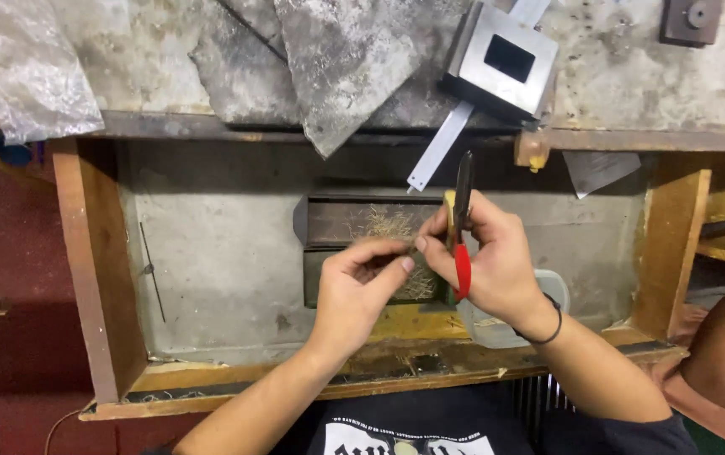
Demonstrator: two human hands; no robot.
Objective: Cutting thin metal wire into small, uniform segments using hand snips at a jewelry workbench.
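Head view, looking down into a shallow wooden drawer (97,278) with a worn grey floor and raw, chipped side boards.

Right hand (490,263): fingers clenched round pliers (462,226) with red grips; the dark metal nose points up and away from the person, grips running down through the palm. Thumb and forefinger tips also pinch toward the left hand. A thin black band circles the wrist.

Left hand (361,286): thumb and forefinger pinched together, tips just beside the right hand's tips. What lies between them is too small to tell; possibly a fine wire piece.

Small tray (329,221): dark, rectangular, metal-looking, resting on the drawer floor directly under both hands. It holds a tangle of pale, thin wire clippings (392,223), bristly in texture.

Plastic box (497,330): translucent, rounded corners, under the right wrist, touching the drawer's front edge.

Bench top (623,76): mottled grey, pitted, beyond the drawer. On it:
- steel block (504,63), square, smooth, with a rectangular black opening in the middle
- flat metal strip (447,139), pale grey, running diagonally from under the block over the bench edge
- torn grey sheets (346,59), rough and angular
- crumpled clear plastic bag (30,72) at the left corner

Thin wire (152,270): a straight length lying on the drawer floor, well apart to the left
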